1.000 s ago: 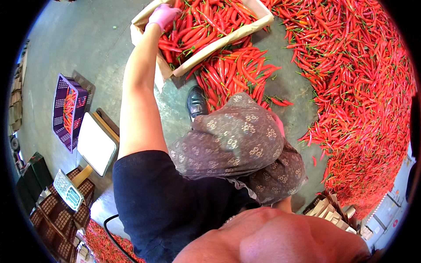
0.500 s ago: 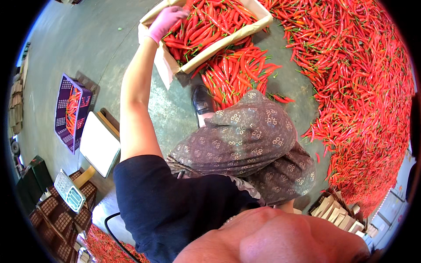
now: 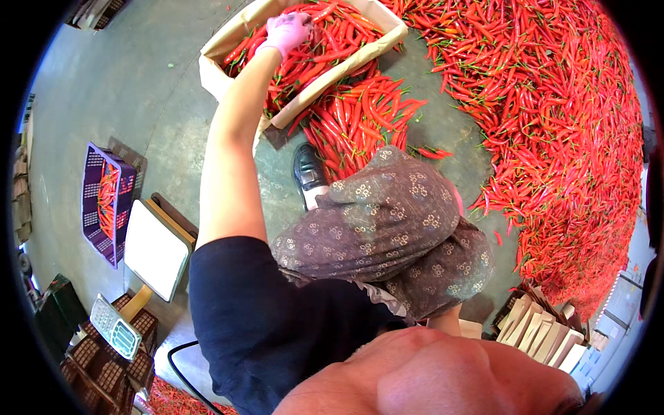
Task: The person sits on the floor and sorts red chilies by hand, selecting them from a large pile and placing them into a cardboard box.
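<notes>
My left hand (image 3: 287, 33), in a pink glove with a dark smudge, is over the heap of red chili peppers (image 3: 325, 52) in a paper-lined box (image 3: 346, 64). Its fingers are curled down among the peppers, and whatever they hold is hidden. Of my right hand only a sliver of pink glove (image 3: 458, 200) shows past the far side of my knee; its fingers are out of sight. A smaller pile of chilies (image 3: 360, 121) lies on the floor against the near side of the box, by my black shoe (image 3: 308, 167).
A huge heap of red chilies (image 3: 553, 131) spreads along the right. To the left stand a purple crate (image 3: 124, 207) holding some chilies and a white-topped platform scale (image 3: 155, 249) with its display (image 3: 116, 328). Folded cardboard (image 3: 536, 332) sits in a crate at lower right.
My left hand has moved right and slightly nearer, from the box's left edge to over the chilies inside. The whole view has also shifted a little.
</notes>
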Motion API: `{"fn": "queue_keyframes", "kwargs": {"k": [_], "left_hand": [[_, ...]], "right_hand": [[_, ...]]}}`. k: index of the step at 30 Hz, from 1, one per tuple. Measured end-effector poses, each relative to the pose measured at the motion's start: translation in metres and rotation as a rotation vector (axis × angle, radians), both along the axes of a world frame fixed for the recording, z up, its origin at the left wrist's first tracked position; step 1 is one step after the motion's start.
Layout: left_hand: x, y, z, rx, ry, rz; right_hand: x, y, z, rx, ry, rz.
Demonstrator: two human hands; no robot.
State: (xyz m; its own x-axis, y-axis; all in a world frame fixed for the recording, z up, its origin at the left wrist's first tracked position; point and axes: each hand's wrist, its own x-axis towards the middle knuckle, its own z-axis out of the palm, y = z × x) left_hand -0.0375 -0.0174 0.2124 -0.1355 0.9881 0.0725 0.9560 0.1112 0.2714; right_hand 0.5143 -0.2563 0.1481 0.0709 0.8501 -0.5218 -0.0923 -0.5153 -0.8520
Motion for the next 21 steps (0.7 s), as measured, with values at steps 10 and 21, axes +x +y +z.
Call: {"fn": "queue_keyframes", "kwargs": {"k": [10,21], "left_hand": [[-0.021,-0.032,-0.005,-0.221,-1.615,-0.254],[0.145,-0.062,-0.013,0.157,-0.721,-1.033]], "right_hand": [[-0.004,0.003,0.005,0.016,0.051,0.004],[-0.025,0.034,0.032,0.126,0.169,0.06]]}}
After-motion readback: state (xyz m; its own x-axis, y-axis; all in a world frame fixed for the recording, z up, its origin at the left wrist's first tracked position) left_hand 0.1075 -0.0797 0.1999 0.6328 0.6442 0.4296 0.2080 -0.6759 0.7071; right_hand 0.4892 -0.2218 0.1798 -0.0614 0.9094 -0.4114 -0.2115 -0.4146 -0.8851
